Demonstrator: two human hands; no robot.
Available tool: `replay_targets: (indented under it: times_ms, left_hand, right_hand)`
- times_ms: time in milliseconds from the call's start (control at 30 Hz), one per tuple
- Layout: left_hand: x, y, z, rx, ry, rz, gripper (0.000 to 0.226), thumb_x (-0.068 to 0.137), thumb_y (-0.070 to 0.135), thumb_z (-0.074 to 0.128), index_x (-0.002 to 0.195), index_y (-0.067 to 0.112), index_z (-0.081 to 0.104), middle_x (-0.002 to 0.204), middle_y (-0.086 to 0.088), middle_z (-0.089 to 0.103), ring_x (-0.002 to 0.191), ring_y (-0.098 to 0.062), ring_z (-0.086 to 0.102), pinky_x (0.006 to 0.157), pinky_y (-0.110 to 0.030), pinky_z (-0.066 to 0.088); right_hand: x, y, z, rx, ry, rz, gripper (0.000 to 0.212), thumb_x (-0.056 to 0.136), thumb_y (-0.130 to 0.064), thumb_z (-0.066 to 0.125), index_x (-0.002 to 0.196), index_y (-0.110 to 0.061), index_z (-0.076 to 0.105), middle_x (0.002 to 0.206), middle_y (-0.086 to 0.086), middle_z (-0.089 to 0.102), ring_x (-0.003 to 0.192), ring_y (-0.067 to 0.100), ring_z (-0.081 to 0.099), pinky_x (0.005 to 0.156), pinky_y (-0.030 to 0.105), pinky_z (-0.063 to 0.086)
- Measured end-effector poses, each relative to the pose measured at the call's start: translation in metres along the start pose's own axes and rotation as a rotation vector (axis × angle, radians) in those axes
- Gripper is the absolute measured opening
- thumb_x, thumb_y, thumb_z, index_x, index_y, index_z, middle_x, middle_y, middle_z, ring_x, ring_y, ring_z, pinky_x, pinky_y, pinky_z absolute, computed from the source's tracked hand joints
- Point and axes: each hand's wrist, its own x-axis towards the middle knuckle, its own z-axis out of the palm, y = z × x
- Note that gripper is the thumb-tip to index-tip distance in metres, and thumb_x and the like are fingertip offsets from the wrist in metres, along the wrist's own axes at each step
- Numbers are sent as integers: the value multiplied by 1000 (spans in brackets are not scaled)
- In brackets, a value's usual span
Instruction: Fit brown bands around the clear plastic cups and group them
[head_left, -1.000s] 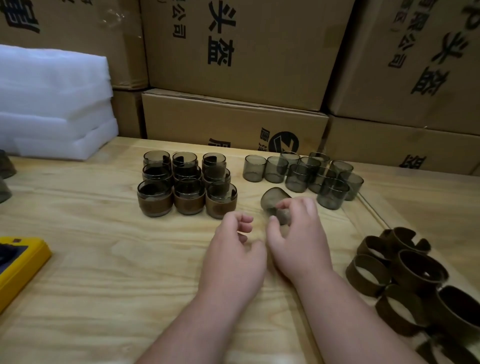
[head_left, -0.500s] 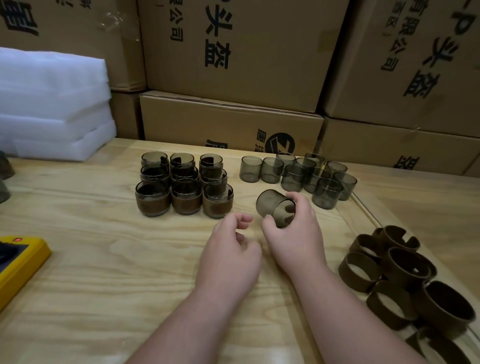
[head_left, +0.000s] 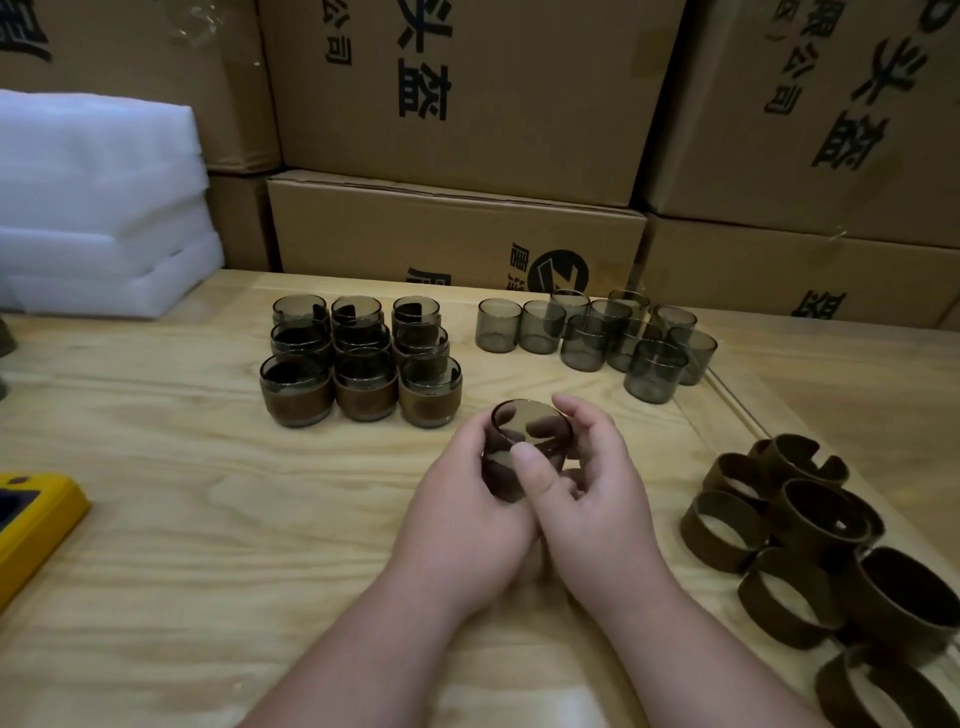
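Two hands meet at the middle of the wooden table (head_left: 208, 519) around one clear smoky cup (head_left: 524, 441), held just above the tabletop with its open mouth tilted up toward the camera. Left hand (head_left: 467, 514): fingers curled round the cup's left wall. Right hand (head_left: 587, 499): fingers curled round the right wall, thumb pressed across the near side. No band is visible on this cup.

Writing: the cardboard boxes (head_left: 467, 93) stacked behind the table carry large black Chinese characters, "头盔" legible on two of them; the lower box (head_left: 452, 234) shows a round black logo with partly cut-off characters beside it.

Counts: nine banded cups (head_left: 363, 358) stand in a three-by-three block, left of centre, touching one another. Bare cups (head_left: 597, 332) cluster far right of them, about eleven; overlap prevents an exact count. Loose brown bands (head_left: 810, 530) lie piled at the right edge, at least eight, some cut off by the frame.

Edges and room: white foam sheets (head_left: 93, 208) are stacked at the far left corner; a yellow object (head_left: 36, 525) juts in at the left edge. Bare wood lies between the hands and the banded block, and across the near left of the table.
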Motion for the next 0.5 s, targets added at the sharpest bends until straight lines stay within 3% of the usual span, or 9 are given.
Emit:
replay_targets:
  times_ms: [100,167,233,400,500]
  left_hand:
    - [1,-2,1,15,89,1,53,77,36,80,121,52,55,111,27,71,101,2,70,91,-37,58]
    - [1,-3,2,7,126,4,56,71,44,75,123,50,54,110,27,71,99,3,69,90,-36,58]
    - [1,-3,3,3,134,15,60,65,50,69,124,47,55,111,27,71,96,2,70,87,-35,58]
    - [-1,0,2,37,107,36,58,68,41,73,122,50,54,112,28,70,93,1,71,85,-33,58]
    - [-1,0,0,69,87,40,56,71,36,76,120,52,54,110,29,71,92,2,71,84,-33,58]
  right_hand:
    - [4,3,2,134,-110,4,51,82,-45,65,130,-29,59,120,-16,71,110,3,68,88,16,51]
    - [7,6,2,216,-157,-13,43,91,-24,60,133,-14,61,123,-5,72,113,9,69,90,19,52]
    - [8,8,2,281,-175,-17,39,91,-9,53,129,-10,62,121,-1,73,110,9,70,88,18,53]
    - [9,9,1,230,-151,18,43,83,-14,60,125,-20,63,111,-9,75,95,7,73,80,19,56]
    - [7,8,3,211,-135,57,51,73,-29,71,123,-28,61,103,-1,74,94,31,70,79,32,60]
